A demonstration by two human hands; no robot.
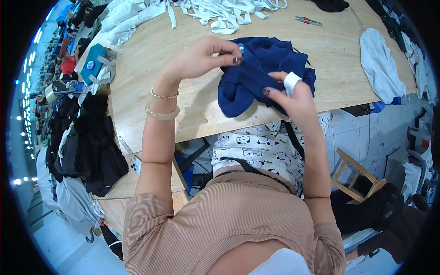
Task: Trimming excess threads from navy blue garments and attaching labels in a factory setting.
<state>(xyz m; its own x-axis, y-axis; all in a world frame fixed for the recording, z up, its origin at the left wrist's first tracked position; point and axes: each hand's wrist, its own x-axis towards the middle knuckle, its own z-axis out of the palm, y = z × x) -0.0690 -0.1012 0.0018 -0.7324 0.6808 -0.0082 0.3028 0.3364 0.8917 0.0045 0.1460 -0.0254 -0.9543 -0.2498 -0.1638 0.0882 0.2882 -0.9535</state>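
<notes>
A crumpled navy blue garment (270, 57) lies bunched near the front edge of the wooden table (137, 91). At its upper left, my left hand (199, 58) pinches the cloth between thumb and fingers, beside a small light patch that could be a label. My right hand (300, 104) grips the right part of the same garment, thumb on top and fingers partly behind the fabric. A white wrap (292, 82) encircles one of its fingers. Both hands hold the cloth at the table's surface or just over it; the folds hide the exact gap.
White fabric strips (224, 20) pile up along the far side. Small red-handled snips (308, 21) lie behind the garment. A pale grey cloth (380, 66) rests at the right. Dark clothes (91, 151) hang at the left, below a teal item (94, 64). A wooden stool (355, 176) stands at lower right.
</notes>
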